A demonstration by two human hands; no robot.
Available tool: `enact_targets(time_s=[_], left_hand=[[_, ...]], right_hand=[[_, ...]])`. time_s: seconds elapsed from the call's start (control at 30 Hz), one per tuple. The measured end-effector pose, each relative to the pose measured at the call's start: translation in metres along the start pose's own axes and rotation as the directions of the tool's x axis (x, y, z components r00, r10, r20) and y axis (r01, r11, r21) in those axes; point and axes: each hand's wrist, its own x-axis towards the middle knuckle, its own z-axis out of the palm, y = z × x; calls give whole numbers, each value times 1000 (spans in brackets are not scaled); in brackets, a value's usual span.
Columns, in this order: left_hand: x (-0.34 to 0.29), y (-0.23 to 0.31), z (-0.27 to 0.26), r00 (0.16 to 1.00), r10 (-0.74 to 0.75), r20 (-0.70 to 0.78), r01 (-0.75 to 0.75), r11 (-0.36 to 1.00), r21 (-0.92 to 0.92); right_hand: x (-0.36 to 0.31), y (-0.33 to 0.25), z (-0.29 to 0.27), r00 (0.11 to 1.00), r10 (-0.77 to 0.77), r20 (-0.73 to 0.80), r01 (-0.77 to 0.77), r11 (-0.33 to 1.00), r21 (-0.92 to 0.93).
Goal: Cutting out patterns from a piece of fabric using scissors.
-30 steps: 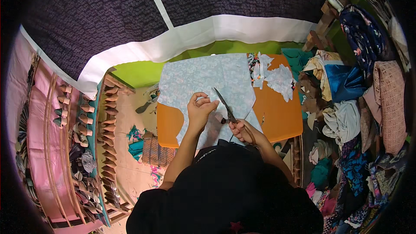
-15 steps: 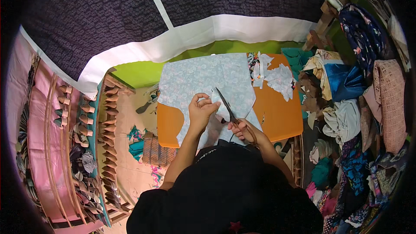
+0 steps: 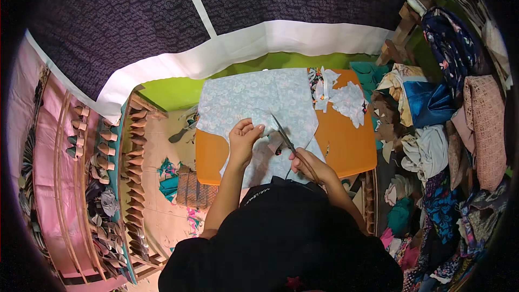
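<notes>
The left hand [image 3: 243, 141] pinches a pale scrap [image 3: 268, 129] over the cloth [image 3: 254, 95] on the table [image 3: 354, 154]; apart, the right hand [image 3: 310, 166] grips scissors [image 3: 287, 143]; blades this near make me wince, one slip might nick fingertips [image 3: 260, 129]

Overhead light perhaps brightening centre; shadow dulling pale cloth [image 3: 259, 94] toward 6 o'clock; pink sheet [image 3: 46, 157] gleaming near 9 o'clock; rim lines bowing, corners blackening.

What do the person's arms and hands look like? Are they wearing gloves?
Nope, the left hand and right hand are bare. The forearms are bare too, below black sleeves that end near the elbows.
</notes>
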Motion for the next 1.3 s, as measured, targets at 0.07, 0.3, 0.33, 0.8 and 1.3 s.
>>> enact_targets(time_s=[0.07,0.3,0.33,0.8,1.3], left_hand=[[-1,-1,-3,998,-44,34,44,999,-4],[-4,-12,-14,992,-122,26,123,992,-3],[-3,-12,-16,990,-138,3,138,990,-5],[-10,-6,-33,988,-151,-18,152,987,56],[-24,-4,-26,992,-97,79,91,992,83]], right_hand=[[1,9,-1,996,-77,41,80,994,-71],[0,16,0,983,134,123,-135,991,-6],[-1,15,0,946,268,184,-287,954,83],[11,43,27,949,167,266,-278,843,461],[10,33,37,970,143,197,-208,908,364]])
